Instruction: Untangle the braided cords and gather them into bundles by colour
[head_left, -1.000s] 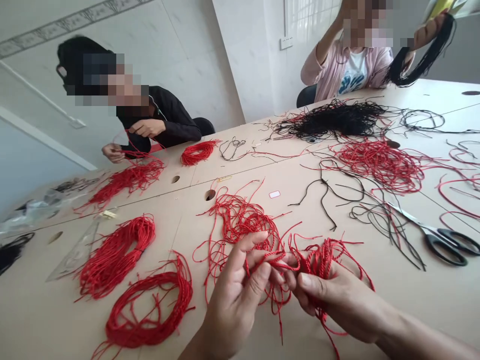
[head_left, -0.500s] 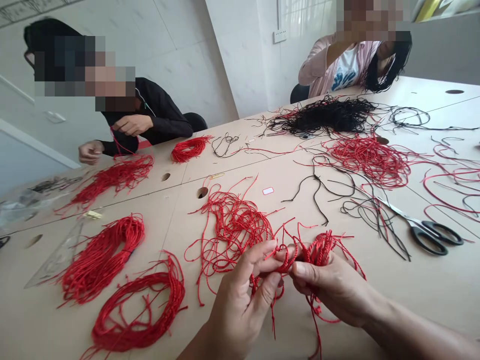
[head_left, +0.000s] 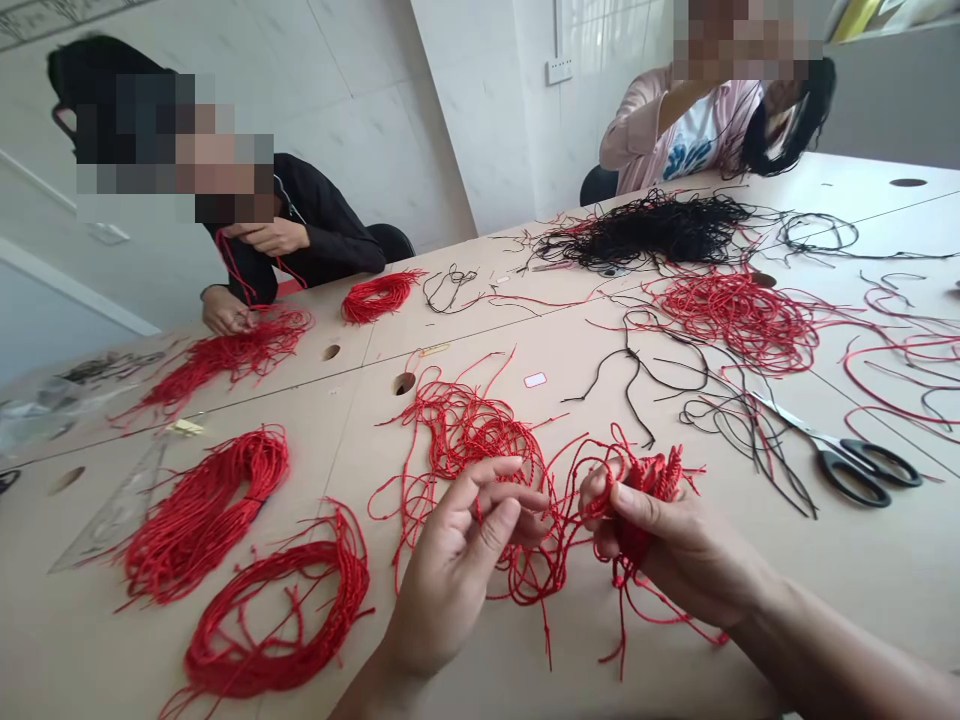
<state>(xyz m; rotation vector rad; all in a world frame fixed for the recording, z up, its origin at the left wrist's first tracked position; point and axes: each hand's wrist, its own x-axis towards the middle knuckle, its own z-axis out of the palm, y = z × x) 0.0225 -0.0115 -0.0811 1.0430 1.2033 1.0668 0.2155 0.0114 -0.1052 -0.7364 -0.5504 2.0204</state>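
My right hand [head_left: 667, 545] is closed round a bunch of red cords [head_left: 645, 478], thumb on top, with loose ends hanging below it. My left hand [head_left: 457, 560] sits just to the left, fingers curled in a pinch on a thin red cord [head_left: 551, 555] that loops across to the bunch. Behind both hands lies a loose tangle of red cords [head_left: 465, 435] on the table [head_left: 862, 590].
Two coiled red cord bundles [head_left: 202, 515] [head_left: 277, 625] lie at left. Black-handled scissors [head_left: 855, 465] rest at right among black cords [head_left: 750, 425]. A black cord heap [head_left: 652, 230] and red heap [head_left: 739, 315] lie farther back. Two other people handle cords across the table.
My hands have drawn apart. The right hand has pulled the bunch up and to the right, and a loop of cord now hangs between the two hands.
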